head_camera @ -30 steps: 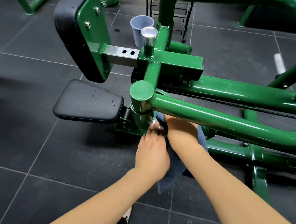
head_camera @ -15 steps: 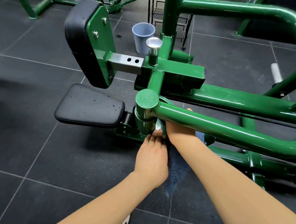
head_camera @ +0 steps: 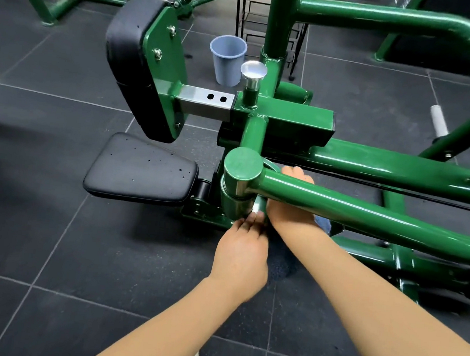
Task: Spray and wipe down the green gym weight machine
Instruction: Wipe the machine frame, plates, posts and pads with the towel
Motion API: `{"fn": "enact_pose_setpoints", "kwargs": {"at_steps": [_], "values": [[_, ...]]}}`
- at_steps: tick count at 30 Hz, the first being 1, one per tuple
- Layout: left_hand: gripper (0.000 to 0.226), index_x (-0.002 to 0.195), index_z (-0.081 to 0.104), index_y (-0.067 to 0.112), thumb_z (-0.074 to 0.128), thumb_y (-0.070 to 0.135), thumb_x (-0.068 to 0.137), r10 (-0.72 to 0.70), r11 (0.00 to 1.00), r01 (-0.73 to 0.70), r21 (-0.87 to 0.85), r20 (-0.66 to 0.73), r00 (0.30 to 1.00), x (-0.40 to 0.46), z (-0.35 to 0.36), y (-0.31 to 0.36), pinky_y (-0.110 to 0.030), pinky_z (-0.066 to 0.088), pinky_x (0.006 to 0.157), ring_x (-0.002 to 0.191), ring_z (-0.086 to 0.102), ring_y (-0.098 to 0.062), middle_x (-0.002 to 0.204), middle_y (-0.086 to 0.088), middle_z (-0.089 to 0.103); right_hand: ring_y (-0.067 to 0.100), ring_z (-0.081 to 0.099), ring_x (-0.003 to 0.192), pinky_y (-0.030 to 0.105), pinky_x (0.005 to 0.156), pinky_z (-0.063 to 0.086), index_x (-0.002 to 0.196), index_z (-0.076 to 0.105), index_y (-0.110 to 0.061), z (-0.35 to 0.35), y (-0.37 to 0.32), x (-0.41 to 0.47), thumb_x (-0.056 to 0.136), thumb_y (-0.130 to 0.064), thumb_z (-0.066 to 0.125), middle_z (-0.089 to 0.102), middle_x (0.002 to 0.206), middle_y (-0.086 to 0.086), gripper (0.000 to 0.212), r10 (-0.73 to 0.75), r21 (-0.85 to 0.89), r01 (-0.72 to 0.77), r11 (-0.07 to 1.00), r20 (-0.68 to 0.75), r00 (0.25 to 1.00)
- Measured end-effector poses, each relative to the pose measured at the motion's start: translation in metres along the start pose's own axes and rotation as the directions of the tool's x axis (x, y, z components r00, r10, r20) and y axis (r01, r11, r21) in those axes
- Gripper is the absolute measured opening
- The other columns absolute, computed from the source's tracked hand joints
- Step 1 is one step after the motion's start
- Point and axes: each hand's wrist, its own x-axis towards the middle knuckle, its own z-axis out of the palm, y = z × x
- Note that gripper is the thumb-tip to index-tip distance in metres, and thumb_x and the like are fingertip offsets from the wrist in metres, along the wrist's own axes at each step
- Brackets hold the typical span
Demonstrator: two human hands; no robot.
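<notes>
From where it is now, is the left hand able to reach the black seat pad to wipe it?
Probably yes. The left hand is at the post just right of the seat pad, with only bare floor between them. But the cloth seems to be under the right hand, so it would need it first.

two hands [head_camera: 242,253], two pads [head_camera: 140,168], one bucket [head_camera: 227,59], perhaps one cloth [head_camera: 322,223]

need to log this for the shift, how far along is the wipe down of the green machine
Mid-job, by the look of it. In hand: both hands work at the pivot post under the green tube, the right hand reaching behind it and the left hand at its base, with a blue cloth barely showing. Done: cannot tell; the frame shines, but no wipe marks show. Left: the seat pad carries specks, so it probably still needs wiping.
</notes>
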Motion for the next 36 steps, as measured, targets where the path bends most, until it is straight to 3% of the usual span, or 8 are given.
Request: {"fn": "enact_pose_setpoints", "kwargs": {"at_steps": [3,7,14,20,26,30,34,36], "values": [[0.041,0.087,0.075,0.005,0.068,0.017,0.049,0.004,0.999,-0.006,-0.045,-0.056,0.998,0.002,0.000,0.000,-0.033,0.055,0.088,0.096,0.069,-0.027,0.095,-0.013,0.073,0.031,0.055,0.058,0.030,0.053,0.029,0.058,0.056,-0.012,-0.005,-0.014,0.018,0.063,-0.009,0.076,0.054,0.059,0.009,0.021,-0.095,-0.051,0.092,0.994,-0.064,0.993],[0.031,0.078,0.073,0.006,0.051,0.018,0.059,-0.001,0.998,-0.001,-0.055,-0.037,0.999,0.002,0.000,-0.002,-0.031,0.055,0.085,0.086,0.070,-0.028,0.086,-0.013,0.072,0.026,0.051,0.053,0.027,0.054,0.022,0.062,0.057,-0.016,0.007,-0.008,0.035,0.062,-0.021,0.070,0.053,0.055,0.002,0.014,-0.200,-0.125,0.185,0.975,-0.128,0.971],[0.044,0.083,0.077,0.008,0.074,0.014,0.040,-0.002,0.997,0.005,-0.078,0.039,0.999,0.002,-0.005,-0.002,-0.027,0.055,0.081,0.076,0.070,-0.024,0.085,-0.010,0.073,0.028,0.037,0.126,0.031,0.102,0.028,0.130,0.044,-0.023,0.006,0.023,-0.024,0.096,-0.030,0.041,0.041,0.134,0.003,0.035,-0.209,-0.019,0.212,0.977,0.100,0.973],[0.022,0.057,0.065,0.014,0.074,0.014,0.037,0.002,0.991,0.001,-0.137,0.022,1.000,0.004,-0.009,-0.003,-0.022,0.054,0.070,0.064,0.067,-0.024,0.068,-0.007,0.069,0.030,0.057,0.074,0.037,0.067,0.040,0.081,0.061,-0.014,0.015,0.000,0.015,0.082,-0.020,0.031,0.056,0.079,0.004,0.030,-0.173,0.088,0.186,0.979,-0.144,0.974],[0.029,0.074,0.073,0.015,0.071,0.017,0.045,-0.006,0.996,0.011,-0.089,0.051,0.999,0.003,-0.004,-0.006,-0.022,0.053,0.073,0.065,0.066,-0.021,0.078,-0.005,0.072,0.026,0.047,0.100,0.033,0.084,0.032,0.109,0.047,-0.036,0.000,0.015,-0.015,0.100,-0.031,0.037,0.047,0.104,0.001,0.013,-0.094,0.136,0.100,0.986,-0.051,0.994],[0.026,0.072,0.072,0.011,0.049,0.015,0.058,0.010,0.997,-0.008,-0.072,0.035,0.999,0.002,-0.006,-0.006,-0.025,0.054,0.076,0.068,0.066,-0.024,0.080,-0.008,0.072,0.024,0.046,0.107,0.028,0.074,0.022,0.121,0.049,-0.019,0.000,0.010,-0.014,0.104,-0.030,0.031,0.051,0.114,0.002,0.027,-0.174,-0.047,0.177,0.983,0.050,0.983],[0.036,0.075,0.073,0.009,0.041,0.019,0.061,0.040,0.999,-0.040,-0.013,0.043,0.998,0.001,-0.011,-0.006,-0.025,0.053,0.080,0.074,0.069,-0.024,0.083,-0.010,0.073,0.026,0.054,0.076,0.033,0.069,0.025,0.080,0.052,-0.018,0.008,-0.002,0.009,0.086,-0.017,0.028,0.049,0.075,0.003,0.025,-0.160,0.031,0.174,0.984,-0.265,0.951],[0.036,0.085,0.074,0.008,0.057,0.018,0.056,0.036,0.999,-0.036,0.004,0.050,0.998,-0.001,-0.008,-0.007,-0.028,0.053,0.085,0.083,0.069,-0.026,0.090,-0.012,0.073,0.022,0.044,0.082,0.028,0.071,0.019,0.089,0.044,-0.023,0.015,0.008,0.009,0.095,-0.019,0.035,0.042,0.079,-0.004,0.012,-0.183,-0.019,0.182,0.983,-0.176,0.967]]}}
